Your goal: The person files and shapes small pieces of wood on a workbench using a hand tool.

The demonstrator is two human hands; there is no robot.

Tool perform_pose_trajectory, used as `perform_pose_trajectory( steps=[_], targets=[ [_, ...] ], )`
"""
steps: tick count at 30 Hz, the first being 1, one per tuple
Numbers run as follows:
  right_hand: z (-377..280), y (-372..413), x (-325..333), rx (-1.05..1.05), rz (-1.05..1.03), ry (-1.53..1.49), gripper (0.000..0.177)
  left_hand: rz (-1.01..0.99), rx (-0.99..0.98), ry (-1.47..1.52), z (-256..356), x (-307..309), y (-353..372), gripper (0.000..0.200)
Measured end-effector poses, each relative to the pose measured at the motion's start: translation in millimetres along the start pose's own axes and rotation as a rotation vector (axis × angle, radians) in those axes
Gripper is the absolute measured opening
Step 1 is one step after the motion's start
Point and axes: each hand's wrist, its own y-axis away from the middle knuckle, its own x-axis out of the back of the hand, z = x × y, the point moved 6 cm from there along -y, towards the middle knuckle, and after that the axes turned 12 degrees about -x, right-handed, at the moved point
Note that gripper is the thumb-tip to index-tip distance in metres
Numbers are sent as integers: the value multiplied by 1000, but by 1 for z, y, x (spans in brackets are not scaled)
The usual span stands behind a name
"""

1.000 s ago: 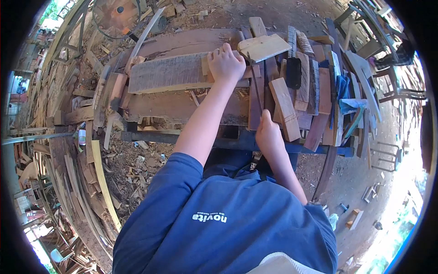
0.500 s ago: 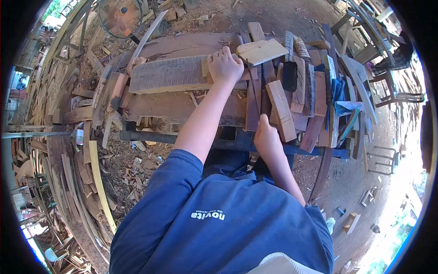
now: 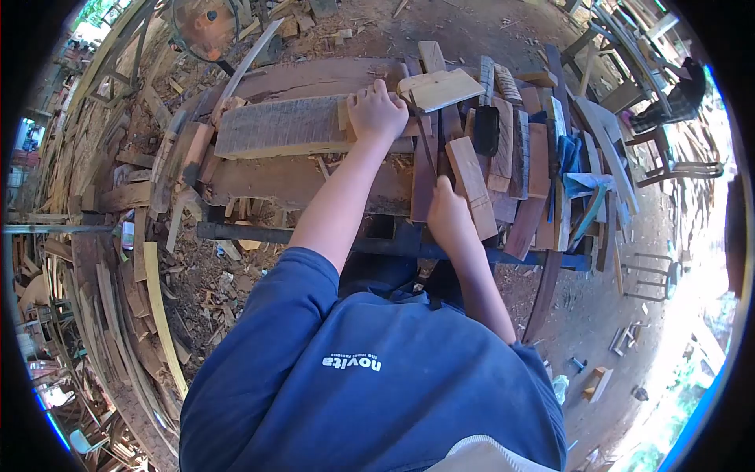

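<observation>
My left hand point(image 3: 377, 116) is closed over a small wood piece point(image 3: 414, 127), pressing it down on a thick grey-brown timber point(image 3: 283, 126). One end of the piece sticks out to the right of the fingers. My right hand point(image 3: 450, 208) grips the near end of a handsaw point(image 3: 427, 145), its thin dark blade seen nearly edge-on. The blade runs forward beside the jutting end of the piece. The saw's handle is hidden in my fist. A pale wood block point(image 3: 472, 185) lies just right of the saw, and a pale flat board point(image 3: 440, 90) beyond it.
Several offcuts and a black tray-like object point(image 3: 487, 130) crowd the right of the bench point(image 3: 314, 187). A blue cloth point(image 3: 580, 177) lies among them. A round fan point(image 3: 206, 30) stands at the far left. Another person point(image 3: 676, 98) is at the far right.
My right hand has moved forward with the saw, and the blade reaches farther past the wood piece. My left hand stays on the piece. The whole view has shifted slightly.
</observation>
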Motion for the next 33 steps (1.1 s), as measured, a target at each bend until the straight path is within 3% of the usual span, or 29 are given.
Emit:
perform_pose_trajectory(
  steps=[4, 12, 21, 28, 33],
  targets=[
    [7, 13, 2, -4, 2, -46, 13, -36, 1, -2, 1, -1, 0, 33],
    [-17, -52, -11, 85, 56, -66, 14, -66, 25, 12, 2, 5, 0, 37],
    [16, 37, -1, 14, -47, -64, 12, -76, 22, 24, -1, 0, 0, 44],
    [-20, -53, -9, 73, 59, -35, 14, -20, 14, 6, 1, 5, 1, 35],
    [-14, -49, -10, 34, 3, 9, 15, -27, 31, 16, -1, 4, 1, 36]
  ],
)
